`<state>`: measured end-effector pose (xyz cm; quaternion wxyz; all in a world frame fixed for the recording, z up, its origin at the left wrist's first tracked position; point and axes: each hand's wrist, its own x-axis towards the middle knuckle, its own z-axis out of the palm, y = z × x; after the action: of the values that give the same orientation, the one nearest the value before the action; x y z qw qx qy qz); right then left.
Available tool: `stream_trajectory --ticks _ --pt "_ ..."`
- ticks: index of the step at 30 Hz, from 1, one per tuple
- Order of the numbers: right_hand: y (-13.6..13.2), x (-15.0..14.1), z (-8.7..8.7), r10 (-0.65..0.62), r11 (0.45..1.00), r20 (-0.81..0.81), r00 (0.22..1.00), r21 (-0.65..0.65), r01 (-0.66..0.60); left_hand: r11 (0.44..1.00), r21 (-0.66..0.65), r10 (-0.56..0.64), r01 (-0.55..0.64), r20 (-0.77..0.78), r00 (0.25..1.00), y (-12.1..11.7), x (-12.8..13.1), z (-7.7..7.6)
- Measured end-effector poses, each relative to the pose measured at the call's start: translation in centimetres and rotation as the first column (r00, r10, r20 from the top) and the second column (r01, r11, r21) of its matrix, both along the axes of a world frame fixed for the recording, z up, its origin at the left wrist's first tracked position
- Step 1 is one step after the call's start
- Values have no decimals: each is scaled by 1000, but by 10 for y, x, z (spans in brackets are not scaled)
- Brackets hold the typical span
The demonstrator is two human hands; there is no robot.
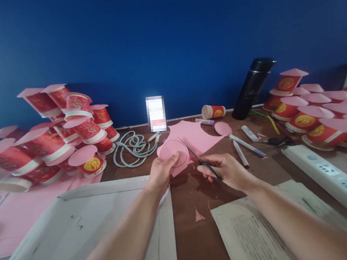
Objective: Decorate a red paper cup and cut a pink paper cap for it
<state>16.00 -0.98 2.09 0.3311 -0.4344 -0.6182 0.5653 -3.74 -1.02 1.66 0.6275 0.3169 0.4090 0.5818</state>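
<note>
My left hand (162, 172) pinches a piece of pink paper (189, 141) with a circle drawn on it, held just above the brown table. My right hand (225, 171) is closed round the handles of a pair of scissors (198, 158). The thin blades point up and left into the paper's edge beside the circle. A larger part of the pink sheet lies flat on the table behind both hands. Small pink scraps (199, 215) lie on the table below my hands.
Red paper cups with pink paper lids are heaped at the left (46, 146) and right (313, 112). A coiled grey cable (134, 148), a black flask (253, 87), pens (246, 144), a white power strip (331, 176), printed paper (250, 229) and a big white sheet (87, 220) surround my hands.
</note>
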Motion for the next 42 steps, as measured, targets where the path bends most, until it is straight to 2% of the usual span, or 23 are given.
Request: stream_trajectory --ticks 22,42 --pt "1 1 -1 -6 1000 -5 1000 -15 6 999 26 -27 27 2 1000 1 -2 0" --pt "1 3 3 -4 1000 -5 1000 -31 4 1000 -18 -16 16 -26 1000 1 -2 2"
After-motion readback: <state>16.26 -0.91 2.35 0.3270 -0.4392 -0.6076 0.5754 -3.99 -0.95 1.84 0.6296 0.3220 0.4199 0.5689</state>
